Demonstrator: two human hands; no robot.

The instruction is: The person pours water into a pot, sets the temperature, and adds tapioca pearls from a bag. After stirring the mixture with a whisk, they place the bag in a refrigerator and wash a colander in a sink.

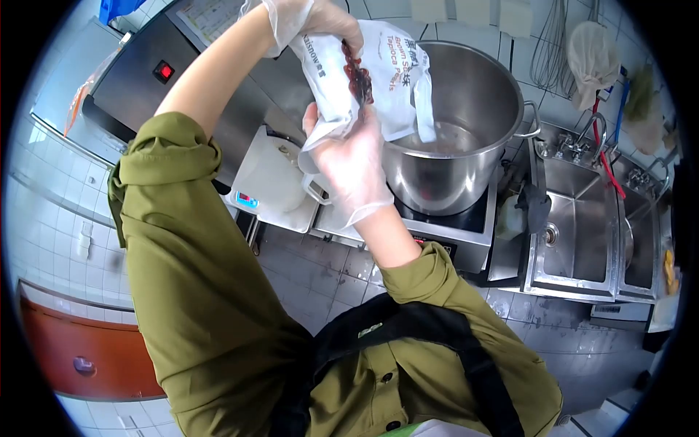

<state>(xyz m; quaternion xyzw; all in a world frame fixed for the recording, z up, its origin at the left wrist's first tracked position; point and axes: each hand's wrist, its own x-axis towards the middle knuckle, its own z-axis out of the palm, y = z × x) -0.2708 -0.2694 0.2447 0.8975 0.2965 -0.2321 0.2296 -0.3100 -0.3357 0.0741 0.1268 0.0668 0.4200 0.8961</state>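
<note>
A white printed bag of brown sugar tapioca pearls (389, 84) is tilted sideways, one end over the left side of a large steel pot (451, 178). Dark pearls show through a clear strip in the bag's middle. My left hand (324, 25), in a clear plastic glove, grips the bag's upper side. Below, my right hand (353, 160), also gloved, holds its underside with the fingers partly hidden behind it. A loose white flap hangs from the bag's far end inside the pot's rim. The visible part of the pot's bottom is bare metal with a dull shine.
The pot stands on a black cooktop (470, 218). To the left are a digital scale (247, 199) with a whitish container and a steel machine with a red switch (164, 71). Steel sinks (575, 251) lie right; whisks (551, 54) hang behind.
</note>
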